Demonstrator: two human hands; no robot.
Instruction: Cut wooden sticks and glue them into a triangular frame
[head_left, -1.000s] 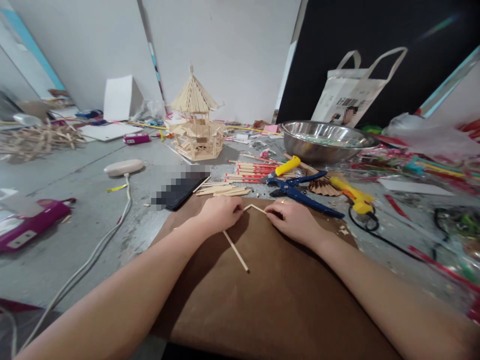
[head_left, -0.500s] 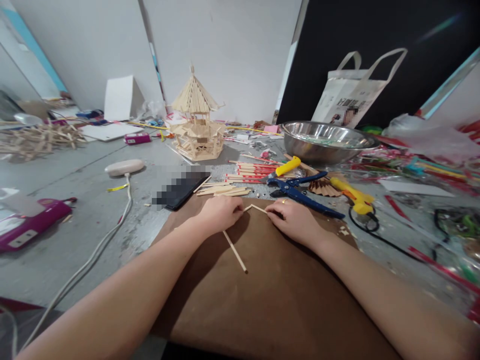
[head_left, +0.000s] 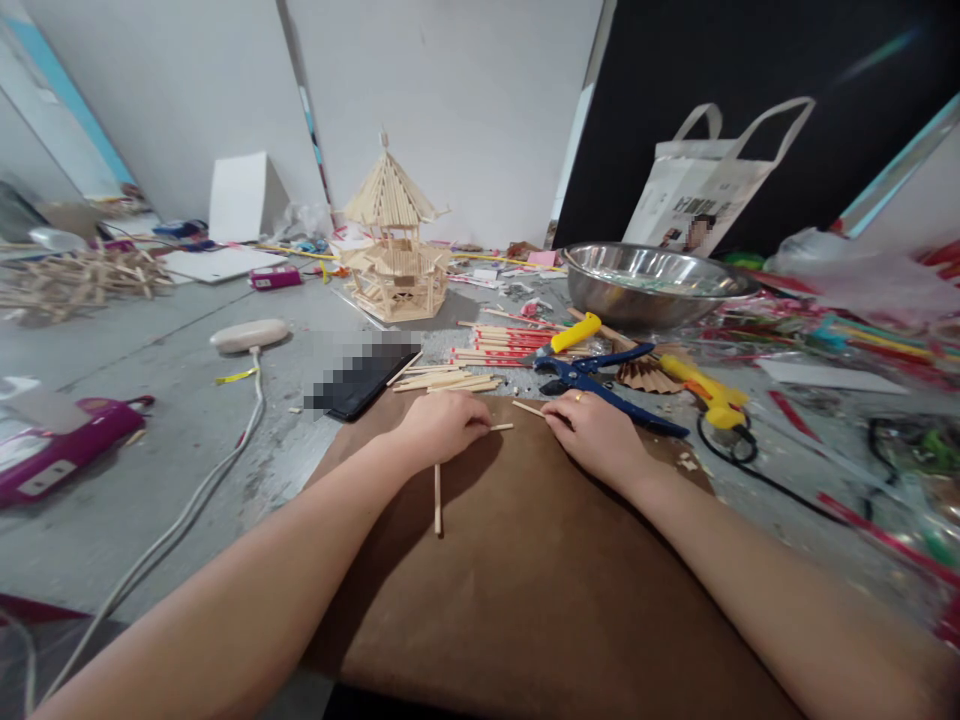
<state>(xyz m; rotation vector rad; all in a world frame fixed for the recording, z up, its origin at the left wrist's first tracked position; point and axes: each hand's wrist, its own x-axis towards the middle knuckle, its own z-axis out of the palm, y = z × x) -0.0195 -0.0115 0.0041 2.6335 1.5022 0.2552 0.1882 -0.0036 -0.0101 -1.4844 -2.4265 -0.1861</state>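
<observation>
- The left hand [head_left: 442, 425] lies knuckles up on the brown board [head_left: 540, 590], its fingers curled shut around a long wooden stick [head_left: 437, 497].
- That stick runs from under the heel of the left hand straight back toward the person and lies flat on the board.
- A short stick end [head_left: 501, 427] pokes out of the left fingertips toward the right hand; whether it is joined to the long stick is hidden by the hand.
- The right hand [head_left: 596, 435] rests just beside the left, also on the board, with its fingers bent down and closed on a small stick [head_left: 528, 408].
- The free tip of the small stick points toward the left hand. The two short pieces are near each other but apart.
- Just beyond the left hand lie loose sticks [head_left: 450, 380] and a dark phone [head_left: 360, 385].
- Just beyond the right hand lie blue pliers [head_left: 592, 380], with a yellow glue gun [head_left: 709, 392] further to its outer side.
- Well beyond both hands stand a stick pagoda model [head_left: 394, 245] and a metal bowl [head_left: 652, 275].
</observation>
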